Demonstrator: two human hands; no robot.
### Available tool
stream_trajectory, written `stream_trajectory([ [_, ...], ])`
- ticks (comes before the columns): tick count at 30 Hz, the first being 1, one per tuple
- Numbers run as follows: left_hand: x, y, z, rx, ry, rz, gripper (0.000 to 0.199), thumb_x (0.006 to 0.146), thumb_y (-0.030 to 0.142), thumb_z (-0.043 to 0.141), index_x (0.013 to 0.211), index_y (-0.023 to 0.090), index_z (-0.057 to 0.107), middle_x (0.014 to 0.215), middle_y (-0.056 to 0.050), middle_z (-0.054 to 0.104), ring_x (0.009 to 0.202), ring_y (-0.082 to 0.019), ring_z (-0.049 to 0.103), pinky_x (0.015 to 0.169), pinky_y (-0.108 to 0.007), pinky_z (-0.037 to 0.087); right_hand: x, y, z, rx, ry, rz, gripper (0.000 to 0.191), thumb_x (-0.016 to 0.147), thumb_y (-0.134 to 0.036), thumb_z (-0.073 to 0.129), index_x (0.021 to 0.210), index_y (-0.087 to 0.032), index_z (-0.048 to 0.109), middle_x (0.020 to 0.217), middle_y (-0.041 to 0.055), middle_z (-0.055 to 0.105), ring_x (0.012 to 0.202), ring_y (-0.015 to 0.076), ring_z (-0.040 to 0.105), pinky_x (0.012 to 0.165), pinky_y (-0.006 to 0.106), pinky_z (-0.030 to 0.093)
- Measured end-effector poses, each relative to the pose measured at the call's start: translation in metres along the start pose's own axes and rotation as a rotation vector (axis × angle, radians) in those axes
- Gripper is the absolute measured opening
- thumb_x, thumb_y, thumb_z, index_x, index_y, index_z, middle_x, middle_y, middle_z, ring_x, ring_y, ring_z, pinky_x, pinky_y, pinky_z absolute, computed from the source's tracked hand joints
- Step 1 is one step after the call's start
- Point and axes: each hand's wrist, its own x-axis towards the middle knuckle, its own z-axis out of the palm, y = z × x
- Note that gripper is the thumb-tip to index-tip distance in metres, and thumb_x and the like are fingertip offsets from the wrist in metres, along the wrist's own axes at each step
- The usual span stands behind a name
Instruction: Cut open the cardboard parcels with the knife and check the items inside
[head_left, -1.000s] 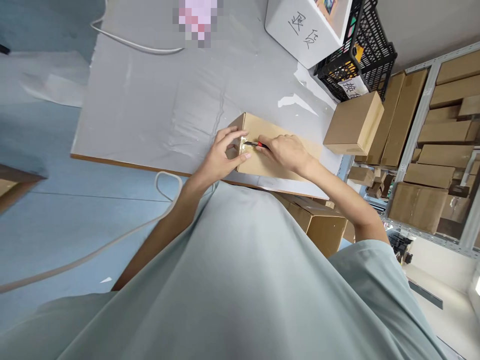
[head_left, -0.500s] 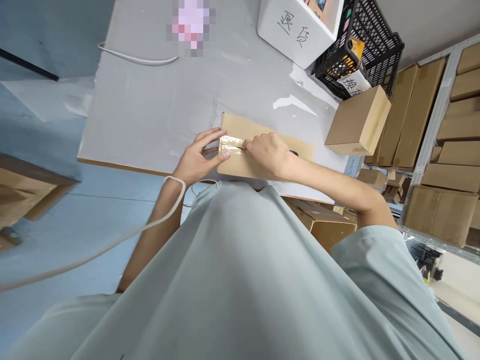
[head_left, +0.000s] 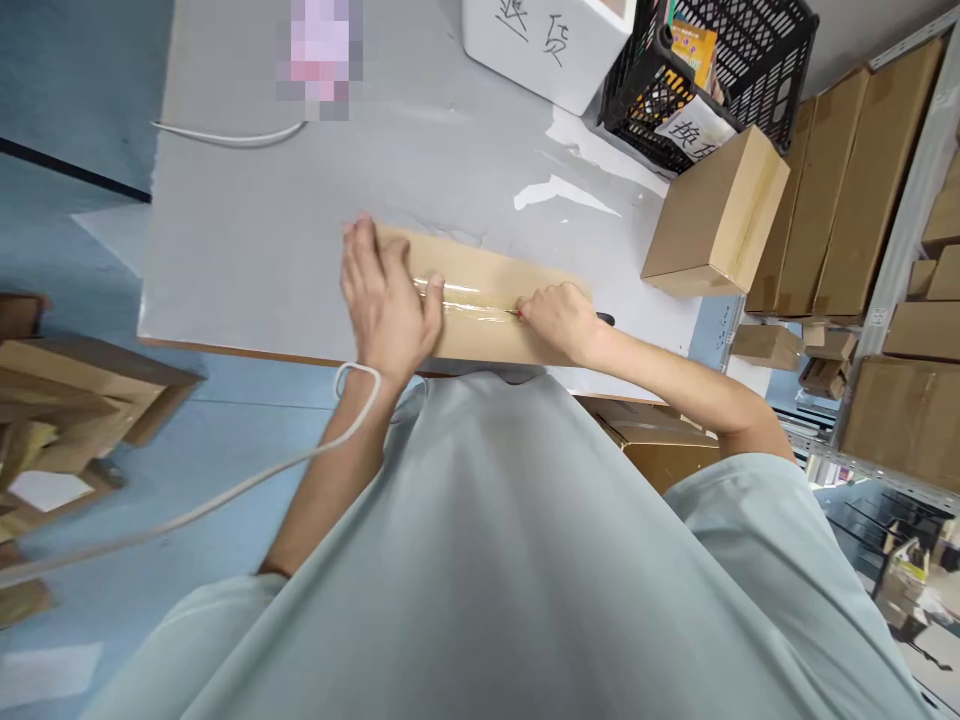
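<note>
A long flat cardboard box [head_left: 469,262] lies on the table close to my body, with a strip of clear tape [head_left: 472,305] along its top. My left hand [head_left: 386,300] is laid on the box's left end, fingers stretched out and thumb apart. A white cable loops around the left wrist. Over the right part of the tape, my right hand [head_left: 559,318] is closed around a box cutter [head_left: 606,319]. The cutter's black end sticks out behind the fist and its tip is at the tape; most of it is hidden by the fingers.
On the grey table [head_left: 247,240], a white foam bin [head_left: 547,50] and a black crate [head_left: 652,110] stand at the back right. A closed carton [head_left: 705,220] sits right of the box. Shelved cartons [head_left: 900,410] line the right; opened cartons [head_left: 97,380] lie on the floor at left.
My left hand has flattened onto the box's left end. My right hand with the cutter has moved rightward along the tape, away from the left hand. The camera view has shifted too.
</note>
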Motion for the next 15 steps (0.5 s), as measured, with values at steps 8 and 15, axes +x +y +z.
stream_trajectory([
  [8, -0.003, 0.013, 0.015, 0.211, -0.008, -0.006, 0.079, 0.11, 0.075, 0.054, 0.17, 0.023, 0.054, 0.193, -0.009, 0.026, 0.18, -0.047, 0.013, 0.143, -0.076, 0.012, -0.038, 0.037, 0.025, 0.05, -0.007, 0.024, 0.032, 0.113, -0.012, 0.049, 0.125, -0.016, 0.078, 0.103, 0.0202, 0.087, 0.097, 0.033, 0.083, 0.079, 0.038, 0.052],
  [15, 0.0, 0.011, 0.02, 0.28, -0.056, -0.017, 0.073, 0.109, 0.052, 0.064, 0.174, 0.024, 0.048, 0.194, -0.01, 0.021, 0.179, -0.047, 0.013, 0.14, -0.078, 0.016, -0.072, 0.073, 0.051, 0.063, -0.145, 0.112, 0.042, 0.111, 0.002, 0.041, 0.136, -0.014, 0.071, 0.104, 0.0206, 0.087, 0.1, 0.0322, 0.085, 0.073, 0.035, 0.042],
])
